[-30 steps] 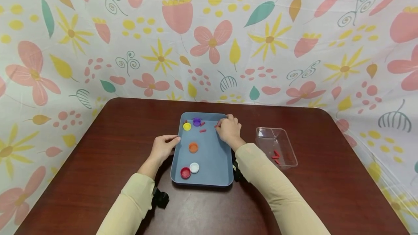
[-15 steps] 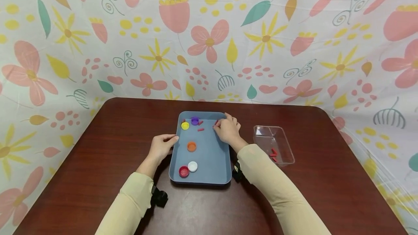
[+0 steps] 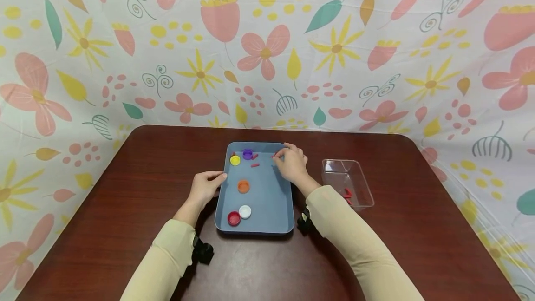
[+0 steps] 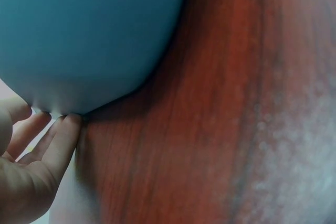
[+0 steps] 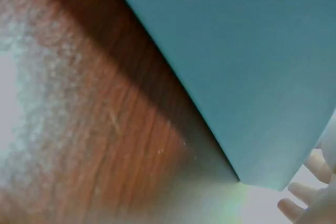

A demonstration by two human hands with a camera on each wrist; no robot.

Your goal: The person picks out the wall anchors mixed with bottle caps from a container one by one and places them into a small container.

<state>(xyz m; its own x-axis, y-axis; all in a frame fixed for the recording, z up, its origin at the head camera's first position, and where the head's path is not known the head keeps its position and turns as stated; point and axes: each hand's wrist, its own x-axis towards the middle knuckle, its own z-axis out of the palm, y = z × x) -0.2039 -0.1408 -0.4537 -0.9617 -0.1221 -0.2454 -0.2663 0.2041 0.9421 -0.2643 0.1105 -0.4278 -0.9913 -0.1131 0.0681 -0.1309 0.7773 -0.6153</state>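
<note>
In the head view my left hand (image 3: 204, 188) holds the left rim of a blue-grey tray (image 3: 267, 203); in the left wrist view its fingertips (image 4: 70, 123) meet the tray's outer wall. My right hand (image 3: 291, 164) reaches over the far right corner. Thumb and forefinger pinch a small red stick (image 3: 274, 155), mostly covered by the fingertips. Inside the tray sit a yellow cap (image 3: 235, 160), a purple cap (image 3: 247, 154), an orange cap (image 3: 244, 186), a white cap (image 3: 244, 212) and a red cap (image 3: 234, 218). Another red stick (image 3: 255, 165) lies below the purple cap, with more close by.
To the right of the tray stands a clear plastic box (image 3: 364, 181) with several red sticks (image 3: 348, 194) at its near end. Both rest on a dark brown table (image 3: 167, 161). A flowered cloth (image 3: 267, 50) hangs behind the table.
The head view has shifted slightly, so the scene sits a little further left. The red stick in my right fingertips has changed its tilt. Both hands stay in nearly the same places.
</note>
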